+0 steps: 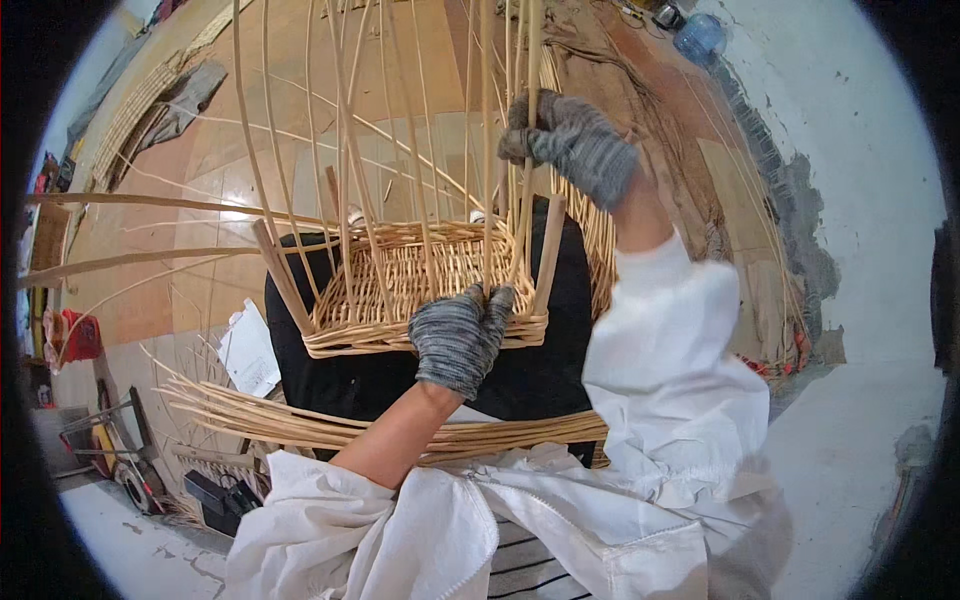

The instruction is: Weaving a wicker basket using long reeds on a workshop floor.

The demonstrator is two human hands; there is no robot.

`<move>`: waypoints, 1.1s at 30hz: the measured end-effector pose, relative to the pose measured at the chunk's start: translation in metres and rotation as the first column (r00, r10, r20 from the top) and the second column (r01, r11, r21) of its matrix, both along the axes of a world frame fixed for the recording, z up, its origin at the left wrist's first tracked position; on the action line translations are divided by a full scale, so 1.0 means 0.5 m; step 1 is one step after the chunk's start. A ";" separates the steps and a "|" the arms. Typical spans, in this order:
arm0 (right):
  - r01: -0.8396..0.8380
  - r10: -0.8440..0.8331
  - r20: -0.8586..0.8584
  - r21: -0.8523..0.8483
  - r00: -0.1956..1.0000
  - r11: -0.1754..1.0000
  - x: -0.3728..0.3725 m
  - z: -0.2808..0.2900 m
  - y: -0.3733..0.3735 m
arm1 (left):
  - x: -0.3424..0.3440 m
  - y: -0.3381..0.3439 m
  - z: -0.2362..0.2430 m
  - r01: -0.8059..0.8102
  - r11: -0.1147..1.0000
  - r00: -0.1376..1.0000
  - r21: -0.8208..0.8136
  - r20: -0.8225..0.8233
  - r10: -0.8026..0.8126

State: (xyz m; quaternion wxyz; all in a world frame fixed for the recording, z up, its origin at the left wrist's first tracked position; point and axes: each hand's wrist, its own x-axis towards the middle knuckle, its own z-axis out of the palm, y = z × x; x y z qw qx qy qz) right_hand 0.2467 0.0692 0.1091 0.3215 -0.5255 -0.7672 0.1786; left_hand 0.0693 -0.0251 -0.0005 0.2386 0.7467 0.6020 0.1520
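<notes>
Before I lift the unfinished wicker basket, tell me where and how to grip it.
Perhaps by the basket's two thick near-corner posts, from the outer left and right: they lean outward and look sturdier than the thin upright rods.

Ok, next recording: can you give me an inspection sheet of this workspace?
Surface: black cloth beneath the basket.
Job's things: rectangular pale woven-wicker basket with tall upright rods, one being a slim pale wooden rod on the right.
Clutter: bundle of long pale wicker rods nearest the person; white paper sheet at left.
Grippers: left hand, grey knit glove, on the basket's near rim, exact grip unclear; right hand, matching glove, curled around the slim rod.
Cables: none made out.
Surroundings: tan floor; patchy white wall; translucent blue plastic bottle.
</notes>
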 end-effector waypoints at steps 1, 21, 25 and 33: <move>-0.019 -0.031 -0.285 -0.169 0.958 0.986 0.039 -0.017 -0.006 | 0.009 0.009 0.010 0.026 1.000 1.000 0.008 0.001 -0.026; -0.038 -0.027 0.401 0.152 0.916 0.988 0.052 -0.253 -0.262 | 0.000 -0.017 -0.042 0.551 0.622 0.821 0.557 -0.228 -0.523; -0.032 -0.011 0.295 0.140 0.955 0.990 0.054 -0.268 -0.259 | 0.007 -0.007 -0.021 0.513 0.692 0.829 0.508 -0.085 -0.553; 0.335 -0.329 -0.086 0.068 0.940 0.940 0.109 -0.263 -0.370 | 0.007 0.008 -0.011 0.505 0.760 0.838 0.408 -0.021 -0.545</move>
